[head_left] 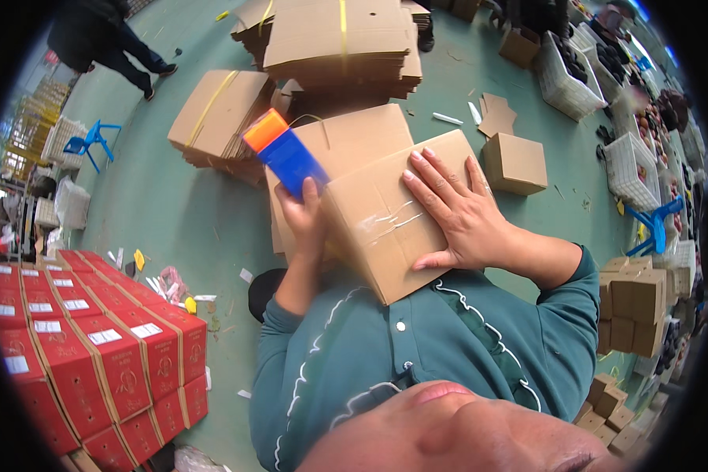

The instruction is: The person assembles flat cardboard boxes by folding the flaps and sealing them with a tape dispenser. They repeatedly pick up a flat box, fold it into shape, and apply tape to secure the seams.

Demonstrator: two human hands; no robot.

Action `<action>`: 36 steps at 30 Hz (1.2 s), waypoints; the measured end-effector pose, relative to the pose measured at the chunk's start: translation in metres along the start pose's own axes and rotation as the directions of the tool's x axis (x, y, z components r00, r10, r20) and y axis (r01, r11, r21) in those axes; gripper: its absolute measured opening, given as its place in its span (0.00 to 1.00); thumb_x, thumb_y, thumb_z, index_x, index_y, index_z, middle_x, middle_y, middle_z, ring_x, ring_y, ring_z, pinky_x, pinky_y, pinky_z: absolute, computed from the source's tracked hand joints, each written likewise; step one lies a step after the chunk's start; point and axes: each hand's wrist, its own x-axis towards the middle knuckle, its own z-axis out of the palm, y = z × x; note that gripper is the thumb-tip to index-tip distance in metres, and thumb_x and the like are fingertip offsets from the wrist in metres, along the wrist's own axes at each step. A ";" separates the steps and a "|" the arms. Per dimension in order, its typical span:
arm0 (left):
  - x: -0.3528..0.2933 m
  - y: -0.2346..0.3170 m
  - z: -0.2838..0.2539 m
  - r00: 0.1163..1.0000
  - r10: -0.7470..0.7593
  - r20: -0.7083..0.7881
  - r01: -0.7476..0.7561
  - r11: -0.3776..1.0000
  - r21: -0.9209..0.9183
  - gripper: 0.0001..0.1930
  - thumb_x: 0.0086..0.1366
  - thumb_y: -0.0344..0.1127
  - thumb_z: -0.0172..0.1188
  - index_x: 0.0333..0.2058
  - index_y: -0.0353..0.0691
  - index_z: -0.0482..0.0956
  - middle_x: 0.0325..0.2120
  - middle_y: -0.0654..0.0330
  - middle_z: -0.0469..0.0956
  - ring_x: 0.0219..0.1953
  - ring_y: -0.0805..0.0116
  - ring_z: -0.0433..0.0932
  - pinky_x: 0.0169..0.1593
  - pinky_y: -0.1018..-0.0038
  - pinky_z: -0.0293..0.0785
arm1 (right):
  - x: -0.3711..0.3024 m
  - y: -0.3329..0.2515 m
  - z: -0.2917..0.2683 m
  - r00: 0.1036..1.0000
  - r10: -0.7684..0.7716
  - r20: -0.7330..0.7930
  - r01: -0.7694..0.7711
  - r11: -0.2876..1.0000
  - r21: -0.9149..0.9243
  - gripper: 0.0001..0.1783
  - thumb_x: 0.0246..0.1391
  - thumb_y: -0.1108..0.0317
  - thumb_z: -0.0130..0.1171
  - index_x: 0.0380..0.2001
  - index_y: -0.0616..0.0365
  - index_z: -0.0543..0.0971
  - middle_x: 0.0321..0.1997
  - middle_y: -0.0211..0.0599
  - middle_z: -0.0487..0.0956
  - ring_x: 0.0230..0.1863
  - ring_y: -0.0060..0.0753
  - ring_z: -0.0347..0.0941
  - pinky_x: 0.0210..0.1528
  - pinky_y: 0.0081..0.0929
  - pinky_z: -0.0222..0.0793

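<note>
Left hand (305, 214) grips blue-orange tool (289, 157), axis 11–5 o'clock; carton (397, 240) at its 4 o'clock, right hand (466, 219) splayed flat, touching

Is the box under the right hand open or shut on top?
Shut: the box has a flat top with clear tape stuck on it.

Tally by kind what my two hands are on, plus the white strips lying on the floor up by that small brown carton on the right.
Blue-and-orange tool, in the left hand: 1
Cardboard box, under the right hand: 1
White strips, on the floor: 2
Total: 4
</note>
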 end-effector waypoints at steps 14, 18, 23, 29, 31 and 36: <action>-0.052 -0.024 0.038 0.993 0.042 -0.107 -0.057 0.988 -0.145 0.26 0.74 0.42 0.51 0.62 0.36 0.53 0.51 0.52 0.68 0.52 0.62 0.71 0.57 0.68 0.69 | -0.089 0.091 0.032 0.946 -0.077 -0.315 0.187 0.924 0.333 0.50 0.36 0.52 0.76 0.66 0.41 0.67 0.73 0.37 0.60 0.76 0.50 0.48 0.68 0.61 0.49; -0.033 -0.033 0.084 0.993 0.117 -0.021 -0.118 0.949 -0.293 0.26 0.75 0.43 0.50 0.62 0.37 0.53 0.50 0.54 0.69 0.51 0.63 0.73 0.56 0.69 0.71 | -0.098 0.101 0.028 0.861 -0.210 -0.463 0.311 0.938 0.152 0.44 0.38 0.58 0.76 0.62 0.43 0.71 0.69 0.36 0.68 0.72 0.48 0.59 0.69 0.56 0.53; 0.031 0.030 0.239 0.803 0.583 0.126 -0.578 0.812 -0.079 0.17 0.72 0.37 0.53 0.51 0.32 0.62 0.43 0.47 0.68 0.44 0.52 0.70 0.50 0.61 0.65 | -0.099 0.221 -0.010 0.744 0.292 -0.600 -0.068 0.928 0.366 0.54 0.42 0.66 0.74 0.72 0.46 0.56 0.64 0.47 0.73 0.65 0.49 0.69 0.65 0.41 0.65; 0.027 0.075 0.307 0.769 0.461 0.443 -0.361 0.885 -0.295 0.17 0.65 0.33 0.60 0.46 0.33 0.63 0.43 0.43 0.68 0.46 0.43 0.67 0.51 0.57 0.64 | -0.210 0.382 0.054 0.151 0.697 -0.701 -0.634 0.612 0.472 0.42 0.59 0.47 0.62 0.69 0.53 0.59 0.62 0.44 0.74 0.61 0.41 0.73 0.59 0.35 0.69; 0.025 0.061 0.254 0.753 0.356 0.554 -0.264 0.934 -0.242 0.18 0.66 0.34 0.60 0.48 0.33 0.63 0.42 0.44 0.68 0.46 0.46 0.68 0.52 0.58 0.65 | -0.180 0.336 0.091 0.279 0.718 -0.638 -0.378 0.692 0.615 0.28 0.63 0.55 0.60 0.61 0.59 0.70 0.52 0.37 0.79 0.52 0.29 0.76 0.54 0.26 0.71; 0.022 0.039 0.104 0.857 0.224 0.464 -0.230 0.972 -0.045 0.27 0.69 0.41 0.60 0.58 0.32 0.60 0.46 0.52 0.74 0.47 0.66 0.74 0.52 0.70 0.71 | -0.076 0.185 0.145 0.827 0.504 -0.248 -0.194 0.670 0.717 0.10 0.62 0.69 0.59 0.44 0.60 0.81 0.40 0.32 0.82 0.42 0.24 0.76 0.42 0.22 0.71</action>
